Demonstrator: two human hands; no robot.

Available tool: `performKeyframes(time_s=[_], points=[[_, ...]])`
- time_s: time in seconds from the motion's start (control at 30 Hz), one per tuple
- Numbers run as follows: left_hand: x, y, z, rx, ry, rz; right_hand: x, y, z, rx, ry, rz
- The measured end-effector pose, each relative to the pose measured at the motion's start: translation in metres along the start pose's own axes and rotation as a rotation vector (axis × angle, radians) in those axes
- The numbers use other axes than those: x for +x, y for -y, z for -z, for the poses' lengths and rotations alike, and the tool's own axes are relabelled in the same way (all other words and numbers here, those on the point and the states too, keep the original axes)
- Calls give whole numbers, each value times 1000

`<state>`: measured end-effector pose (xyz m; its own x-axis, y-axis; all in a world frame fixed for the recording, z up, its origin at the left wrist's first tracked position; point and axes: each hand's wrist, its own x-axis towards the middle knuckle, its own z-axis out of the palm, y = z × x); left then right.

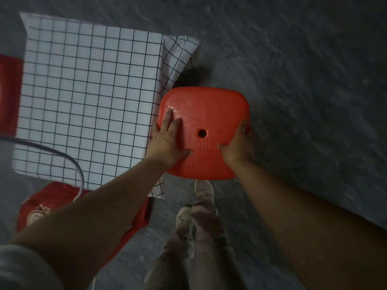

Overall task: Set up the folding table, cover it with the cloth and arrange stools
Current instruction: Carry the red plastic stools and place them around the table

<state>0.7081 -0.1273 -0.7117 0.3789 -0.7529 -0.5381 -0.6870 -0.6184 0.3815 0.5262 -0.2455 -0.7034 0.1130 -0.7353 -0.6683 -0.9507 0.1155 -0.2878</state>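
A white cloth (88, 97) with a black grid covers the folding table and hangs over its right and near edges. Just right of the table I hold a red plastic stool (207, 105) by its square seat, which has a small round hole in the middle. My left hand (169, 143) lies flat on the seat's left side with the thumb on top. My right hand (238, 147) grips the seat's right near edge. The stool's legs are hidden under the seat.
A second red stool (48, 206) stands by the table's near left corner, partly behind my left forearm. Another red stool (8, 95) shows at the table's left side. A grey cable (52, 151) curves over the cloth. My feet (201, 197) stand on dark grey floor.
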Motion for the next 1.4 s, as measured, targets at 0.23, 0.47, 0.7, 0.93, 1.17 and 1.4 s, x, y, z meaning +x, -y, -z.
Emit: performKeyframes(time_s=[0.23, 0.47, 0.7, 0.93, 1.17, 1.4], points=[[5, -7, -9, -15, 19, 5, 6, -10, 0, 9, 13, -23], [2, -2, -21, 21, 8, 10, 4, -18, -10, 13, 6, -20], [0, -16, -15, 123, 38, 50, 1, -17, -5, -76, 13, -4], [-57, -39, -1, 209, -49, -55, -51, -22, 12, -247, -11, 226], [-186, -60, 45, 83, -59, -112, -193, -22, 42, -289, -52, 318], [-325, -65, 103, 2, -201, -206, -344, -13, 75, -182, -139, 426]])
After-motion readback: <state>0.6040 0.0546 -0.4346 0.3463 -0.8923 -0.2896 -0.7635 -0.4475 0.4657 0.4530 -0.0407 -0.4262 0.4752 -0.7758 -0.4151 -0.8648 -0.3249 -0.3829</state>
